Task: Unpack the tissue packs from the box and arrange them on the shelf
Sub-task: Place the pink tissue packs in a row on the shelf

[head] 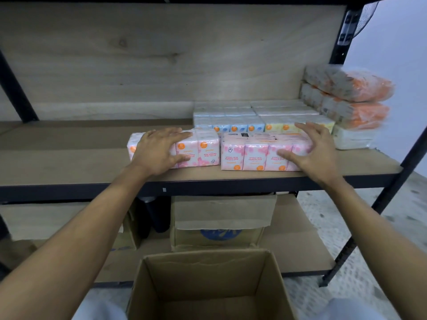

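- A dark metal-framed shelf (92, 162) with a brown board is running across the view. A pale wooden panel (161, 54) is backing it, and a grey wall is showing at the far right.
- Two pink tissue packs are lying side by side near the board's front edge, with a narrow gap between them.
- The left hand (159, 151) is resting on the left pink pack (201, 151). Its fingers are stretching straight across the top and its thumb is lying down the front face (relaxed, not clenched).
- The right hand (316, 151) is spreading over the right end of the right pink pack (254, 153), whose print is reading upside down.
- Its thumb is touching the pack's front face and its fingers are straight and splayed over the top. Whether they are pressing the wrapper or hovering just above it is hard to tell.
- Just behind the pink ones, blue packs (231, 125) and yellow packs (282, 127) are sitting in rows, the blue to the left of the yellow.
- At the shelf's right end, two orange bundles (353, 88) in clear wrap are lying stacked, with a white pack (351, 139) sitting below and in front of them.
- On a lower board, a cardboard carton (219, 227) with a blue logo is standing under the pink packs.
- An open box (208, 273) is standing nearest the person, between the two forearms, with its flaps up.
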A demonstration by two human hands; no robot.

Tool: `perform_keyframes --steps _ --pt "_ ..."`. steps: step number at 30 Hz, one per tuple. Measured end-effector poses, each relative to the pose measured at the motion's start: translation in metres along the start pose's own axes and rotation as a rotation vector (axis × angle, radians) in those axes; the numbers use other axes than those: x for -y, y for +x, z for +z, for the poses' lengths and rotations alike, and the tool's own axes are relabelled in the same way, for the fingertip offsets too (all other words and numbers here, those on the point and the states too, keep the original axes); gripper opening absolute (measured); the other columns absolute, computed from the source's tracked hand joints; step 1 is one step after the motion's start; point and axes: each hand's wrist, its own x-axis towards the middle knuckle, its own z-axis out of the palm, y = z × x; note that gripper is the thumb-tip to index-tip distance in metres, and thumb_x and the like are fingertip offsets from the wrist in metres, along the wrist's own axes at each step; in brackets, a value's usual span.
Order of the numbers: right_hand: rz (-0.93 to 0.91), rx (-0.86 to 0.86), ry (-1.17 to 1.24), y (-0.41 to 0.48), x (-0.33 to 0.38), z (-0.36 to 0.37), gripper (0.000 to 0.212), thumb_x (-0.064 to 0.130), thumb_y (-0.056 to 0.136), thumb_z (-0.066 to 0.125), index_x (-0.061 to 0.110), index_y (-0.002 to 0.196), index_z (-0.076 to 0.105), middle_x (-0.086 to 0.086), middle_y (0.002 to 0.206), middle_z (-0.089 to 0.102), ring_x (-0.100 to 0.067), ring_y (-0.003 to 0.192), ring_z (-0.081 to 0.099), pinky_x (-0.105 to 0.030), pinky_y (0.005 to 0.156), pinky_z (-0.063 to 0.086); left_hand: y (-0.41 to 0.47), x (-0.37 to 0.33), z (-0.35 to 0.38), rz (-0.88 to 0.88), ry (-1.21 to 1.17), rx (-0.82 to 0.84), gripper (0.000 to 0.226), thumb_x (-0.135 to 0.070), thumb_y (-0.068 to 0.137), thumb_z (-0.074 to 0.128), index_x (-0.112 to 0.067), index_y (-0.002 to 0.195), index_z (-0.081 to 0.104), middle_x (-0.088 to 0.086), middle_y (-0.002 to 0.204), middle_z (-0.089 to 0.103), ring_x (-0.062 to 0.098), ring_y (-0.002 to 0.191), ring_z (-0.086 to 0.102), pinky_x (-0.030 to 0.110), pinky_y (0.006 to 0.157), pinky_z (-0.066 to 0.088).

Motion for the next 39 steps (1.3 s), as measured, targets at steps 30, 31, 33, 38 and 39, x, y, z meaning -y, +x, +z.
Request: perform_keyframes --steps 30,31,33,38,39 --pt "0.077 -0.069 0.427 0.041 0.012 -0.059 0.085 0.032 0.043 0.095 0.026 0.118 0.057 0.006 0.12 0.063 -0.013 0.113 0.058 -0.045 0.09 0.054 -0.001 0.001 0.0 -0.004 -0.009 0.009 0.069 -0.066 0.075 0.052 -0.039 0.139 0.045 -0.005 0.146 0.045 0.019 0.132 0.043 0.043 0.109 0.027" --pt "0.06 -0.065 0.405 0.046 0.016 -0.063 0.083 0.03 0.044 0.094 0.026 0.118 0.058 0.006 0.119 0.063 -0.014 0.113 0.058 -0.044 0.09 0.054 -0.001 0.001 0.0 -0.004 -0.008 0.008 0.068 -0.065 0.077 0.055 -0.039 0.139 0.044 -0.005 0.147 0.045 0.018 0.133 0.042 0.043 0.109 0.027" --pt "0.018 -0.043 0.368 0.055 0.027 -0.07 0.078 0.021 0.049 0.094 0.023 0.12 0.06 0.006 0.117 0.063 -0.013 0.11 0.058 -0.04 0.09 0.054 0.0 0.001 0.0 -0.006 -0.002 0.009 0.065 -0.059 0.08 0.062 -0.04 0.14 0.043 -0.005 0.148 0.043 0.018 0.134 0.041 0.042 0.11 0.025" --pt "-0.068 0.084 0.246 0.074 0.048 -0.077 0.075 0.008 0.056 0.091 0.023 0.123 0.061 0.006 0.105 0.065 0.01 0.079 0.062 -0.012 0.068 0.054 -0.001 -0.001 -0.001 -0.011 -0.006 0.006 0.065 -0.057 0.081 0.064 -0.04 0.14 0.043 -0.005 0.148 0.043 0.017 0.135 0.039 0.041 0.11 0.024" --pt "-0.085 0.108 0.215 0.078 0.052 -0.076 0.076 0.008 0.056 0.09 0.024 0.124 0.061 0.007 0.105 0.066 0.008 0.077 0.063 -0.012 0.068 0.054 -0.001 -0.001 -0.002 -0.011 -0.005 0.003 0.065 -0.057 0.081 0.064 -0.04 0.14 0.043 -0.005 0.148 0.043 0.017 0.135 0.04 0.041 0.11 0.024"
